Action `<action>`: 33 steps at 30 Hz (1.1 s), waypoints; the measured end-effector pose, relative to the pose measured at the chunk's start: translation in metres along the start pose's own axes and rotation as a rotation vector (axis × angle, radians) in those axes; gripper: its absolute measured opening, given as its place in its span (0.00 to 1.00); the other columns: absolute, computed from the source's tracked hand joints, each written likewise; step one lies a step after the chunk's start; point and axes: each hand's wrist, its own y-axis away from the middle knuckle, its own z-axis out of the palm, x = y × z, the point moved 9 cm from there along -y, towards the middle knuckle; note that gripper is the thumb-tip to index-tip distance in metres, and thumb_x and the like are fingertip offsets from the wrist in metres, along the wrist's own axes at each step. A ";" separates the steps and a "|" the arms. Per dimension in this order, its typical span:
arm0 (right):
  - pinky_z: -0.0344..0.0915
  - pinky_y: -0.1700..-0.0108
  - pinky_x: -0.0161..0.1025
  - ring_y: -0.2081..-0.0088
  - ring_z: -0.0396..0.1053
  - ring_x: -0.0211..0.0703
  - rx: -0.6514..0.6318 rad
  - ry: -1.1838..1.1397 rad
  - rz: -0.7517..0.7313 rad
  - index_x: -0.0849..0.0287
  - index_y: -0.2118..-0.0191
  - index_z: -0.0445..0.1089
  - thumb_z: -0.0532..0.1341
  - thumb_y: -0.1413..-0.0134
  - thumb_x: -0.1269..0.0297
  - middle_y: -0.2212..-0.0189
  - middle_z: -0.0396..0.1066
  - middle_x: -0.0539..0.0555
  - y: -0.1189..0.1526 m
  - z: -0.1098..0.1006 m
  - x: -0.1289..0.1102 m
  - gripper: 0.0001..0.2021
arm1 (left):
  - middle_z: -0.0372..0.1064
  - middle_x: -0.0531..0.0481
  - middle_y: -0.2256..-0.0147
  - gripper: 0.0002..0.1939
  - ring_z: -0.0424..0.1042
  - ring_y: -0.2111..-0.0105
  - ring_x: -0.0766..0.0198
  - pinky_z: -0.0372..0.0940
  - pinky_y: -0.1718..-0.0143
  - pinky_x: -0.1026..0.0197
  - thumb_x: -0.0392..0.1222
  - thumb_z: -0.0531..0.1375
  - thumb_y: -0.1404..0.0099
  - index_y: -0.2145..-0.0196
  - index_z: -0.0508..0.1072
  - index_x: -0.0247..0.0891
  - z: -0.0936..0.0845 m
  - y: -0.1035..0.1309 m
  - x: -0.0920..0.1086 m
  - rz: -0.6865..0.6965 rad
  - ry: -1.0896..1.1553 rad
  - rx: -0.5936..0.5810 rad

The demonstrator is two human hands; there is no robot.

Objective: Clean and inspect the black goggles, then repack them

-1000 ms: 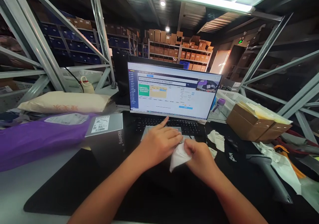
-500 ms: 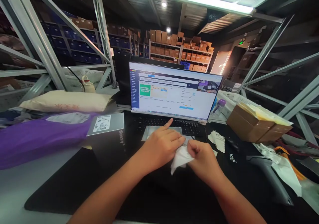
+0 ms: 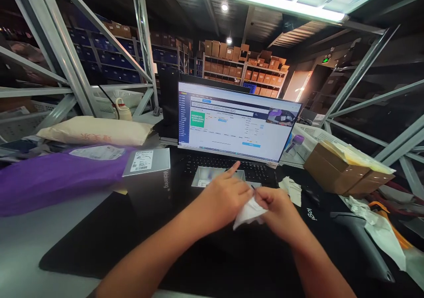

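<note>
My left hand (image 3: 229, 195) is closed over a thin dark item (image 3: 253, 187), mostly hidden, with one finger stretched out toward the keyboard (image 3: 261, 169). A crumpled white tissue (image 3: 250, 213) hangs between my hands, over the black desk mat. My right hand (image 3: 277, 207) pinches the tissue close to my left fingertips, its thumb bent inward. Behind my hands, an open shallow silver-grey box (image 3: 200, 175) lies in front of the keyboard. What is inside it is too unclear to name.
A lit monitor (image 3: 236, 128) stands behind the keyboard. To the left are a labelled silver box (image 3: 157, 162), a purple bag (image 3: 66, 179) and a cream package (image 3: 96, 131). A barcode scanner (image 3: 364, 240), used tissues (image 3: 291, 190) and a cardboard box (image 3: 334, 167) lie to the right.
The whole view has shifted slightly, so things sit a little further right. My hands stay together at the tissue, and the tissue's hanging part has changed shape.
</note>
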 end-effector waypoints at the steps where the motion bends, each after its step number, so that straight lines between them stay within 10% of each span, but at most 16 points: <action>1: 0.41 0.76 0.34 0.77 0.44 0.33 0.042 0.043 -0.027 0.56 0.80 0.46 0.51 0.63 0.79 0.83 0.49 0.43 0.000 -0.001 -0.004 0.12 | 0.76 0.51 0.67 0.11 0.77 0.63 0.64 0.49 0.32 0.40 0.28 0.55 0.34 0.59 0.74 0.36 0.000 -0.001 0.003 0.018 -0.021 0.009; 6: 0.45 0.77 0.32 0.78 0.48 0.32 0.119 -0.184 0.045 0.54 0.79 0.45 0.53 0.63 0.74 0.83 0.49 0.43 -0.003 -0.025 0.009 0.12 | 0.60 0.36 0.37 0.34 0.59 0.36 0.47 0.50 0.34 0.33 0.28 0.62 0.39 0.37 0.60 0.39 -0.019 0.001 -0.011 -0.162 -0.094 0.127; 9: 0.45 0.77 0.31 0.78 0.46 0.32 0.328 -0.339 0.051 0.54 0.79 0.47 0.57 0.62 0.72 0.82 0.49 0.42 -0.002 -0.053 0.018 0.13 | 0.63 0.37 0.41 0.36 0.65 0.40 0.46 0.63 0.40 0.37 0.29 0.62 0.40 0.37 0.58 0.41 -0.027 0.011 -0.025 -0.385 -0.090 0.237; 14: 0.46 0.77 0.30 0.78 0.46 0.32 0.454 -0.441 -0.005 0.54 0.80 0.48 0.59 0.65 0.74 0.82 0.50 0.42 -0.001 -0.043 0.011 0.15 | 0.66 0.37 0.44 0.47 0.70 0.46 0.43 0.71 0.48 0.42 0.36 0.69 0.51 0.37 0.54 0.39 0.012 0.012 -0.013 -0.431 0.027 0.134; 26: 0.44 0.77 0.32 0.78 0.48 0.33 0.444 -0.176 0.027 0.56 0.84 0.48 0.56 0.69 0.72 0.85 0.51 0.44 0.003 -0.015 0.005 0.11 | 0.69 0.37 0.48 0.23 0.74 0.51 0.44 0.75 0.57 0.47 0.34 0.64 0.46 0.52 0.66 0.40 0.014 0.011 -0.007 -0.443 -0.128 0.231; 33: 0.40 0.81 0.30 0.82 0.42 0.28 0.444 -0.688 0.237 0.54 0.82 0.46 0.62 0.73 0.72 0.86 0.45 0.39 -0.008 -0.046 0.044 0.18 | 0.60 0.40 0.39 0.25 0.67 0.42 0.44 0.72 0.48 0.45 0.30 0.65 0.49 0.53 0.70 0.43 0.027 0.002 -0.006 -0.347 0.156 0.014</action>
